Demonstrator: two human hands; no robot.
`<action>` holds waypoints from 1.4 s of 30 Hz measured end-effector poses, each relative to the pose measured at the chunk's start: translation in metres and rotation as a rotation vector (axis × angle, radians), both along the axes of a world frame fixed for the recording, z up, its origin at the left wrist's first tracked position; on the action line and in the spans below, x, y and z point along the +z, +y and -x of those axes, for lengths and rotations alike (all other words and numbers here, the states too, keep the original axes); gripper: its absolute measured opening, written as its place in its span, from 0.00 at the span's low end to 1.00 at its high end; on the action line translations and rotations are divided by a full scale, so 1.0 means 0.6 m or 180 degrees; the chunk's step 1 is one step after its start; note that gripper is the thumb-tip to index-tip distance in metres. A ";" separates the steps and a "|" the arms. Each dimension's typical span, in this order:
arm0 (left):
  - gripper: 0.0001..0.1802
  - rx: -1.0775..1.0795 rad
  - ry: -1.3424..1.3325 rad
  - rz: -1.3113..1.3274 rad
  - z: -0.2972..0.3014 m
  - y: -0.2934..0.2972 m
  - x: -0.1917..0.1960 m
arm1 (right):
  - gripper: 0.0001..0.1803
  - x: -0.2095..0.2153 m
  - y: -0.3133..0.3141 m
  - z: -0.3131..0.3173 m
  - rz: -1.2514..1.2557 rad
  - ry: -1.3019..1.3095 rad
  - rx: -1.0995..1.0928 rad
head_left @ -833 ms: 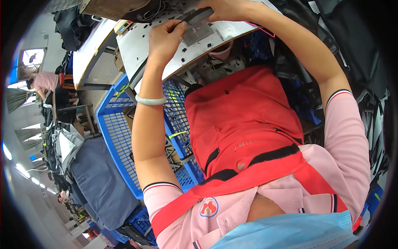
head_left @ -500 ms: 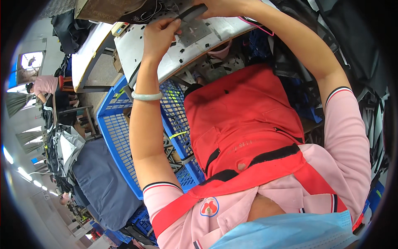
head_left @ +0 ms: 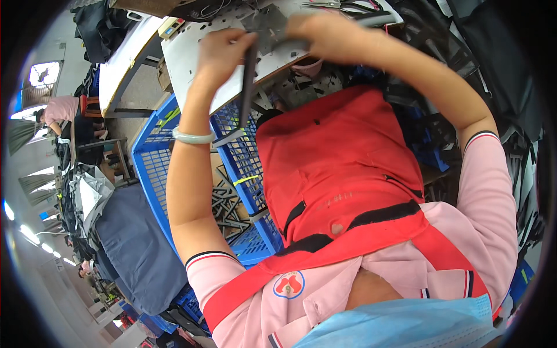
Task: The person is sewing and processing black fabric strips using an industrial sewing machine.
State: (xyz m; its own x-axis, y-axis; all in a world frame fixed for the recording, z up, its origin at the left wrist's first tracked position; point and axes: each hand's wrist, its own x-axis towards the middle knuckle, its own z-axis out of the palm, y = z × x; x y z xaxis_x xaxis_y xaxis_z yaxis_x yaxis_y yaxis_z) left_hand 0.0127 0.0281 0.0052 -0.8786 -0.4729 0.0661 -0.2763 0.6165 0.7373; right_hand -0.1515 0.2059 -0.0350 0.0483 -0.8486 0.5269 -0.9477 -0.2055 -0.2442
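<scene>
My left hand (head_left: 221,57) is closed over the white worktable (head_left: 185,64), pinching a black strip (head_left: 248,87) between thumb and fingers. The strip hangs past the table's near edge, over the blue basket. My right hand (head_left: 333,39) is to the right, above the near edge of the table, and smeared by motion. A blurred dark piece shows at its fingertips; whether the fingers grip it I cannot make out. A grey metal plate (head_left: 268,24) lies on the tabletop between and beyond the hands, with small black scraps around it.
Below my left arm stands a blue plastic basket (head_left: 152,168) with several dark strips (head_left: 225,200) inside. Scissors (head_left: 325,4) lie at the table's far right. A pink bin (head_left: 307,68) is under the table. Dark fabric hangs at right; another person (head_left: 61,110) sits far left.
My left hand has turned the black strip from pointing right across the table to hanging down toward me. My right hand has come nearer and right, away from that strip.
</scene>
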 end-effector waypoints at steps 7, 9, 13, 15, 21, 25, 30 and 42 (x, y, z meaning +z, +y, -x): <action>0.17 -0.0510 0.0518 -0.0612 0.049 0.100 0.015 | 0.06 -0.037 -0.016 -0.177 -0.0951 0.1237 0.0501; 0.18 -0.0493 0.0545 -0.1062 0.031 0.079 -0.018 | 0.06 -0.027 -0.014 -0.149 -0.1405 0.1096 0.0350; 0.18 -0.0491 -0.0205 -0.1749 -0.045 0.057 -0.091 | 0.15 0.031 0.016 -0.062 -0.1451 0.0639 -0.0317; 0.17 -0.0172 -0.0608 -0.2329 -0.076 0.068 -0.084 | 0.17 0.041 0.013 -0.013 -0.1483 0.0220 -0.0687; 0.15 -0.0154 0.0082 -0.0957 -0.071 0.045 -0.015 | 0.27 0.128 0.039 -0.003 -0.1661 -0.0372 -0.0211; 0.17 -0.0226 0.0375 -0.0058 -0.044 0.054 0.011 | 0.27 0.112 0.045 0.029 -0.1188 0.0038 -0.0081; 0.19 0.0043 0.0647 0.0053 -0.007 0.021 -0.004 | 0.29 0.111 -0.005 0.055 -0.1300 0.0086 -0.0524; 0.17 0.0217 0.0764 -0.0110 0.026 -0.027 -0.023 | 0.38 0.104 -0.041 0.083 -0.1148 0.0012 -0.0601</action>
State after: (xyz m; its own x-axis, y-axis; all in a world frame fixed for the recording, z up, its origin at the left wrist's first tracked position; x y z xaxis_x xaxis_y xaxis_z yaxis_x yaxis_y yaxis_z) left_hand -0.0029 0.0118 -0.0084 -0.8058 -0.5360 0.2518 -0.1308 0.5758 0.8071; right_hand -0.2014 0.1814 0.0276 -0.1248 -0.9731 0.1938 -0.9616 0.0705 -0.2653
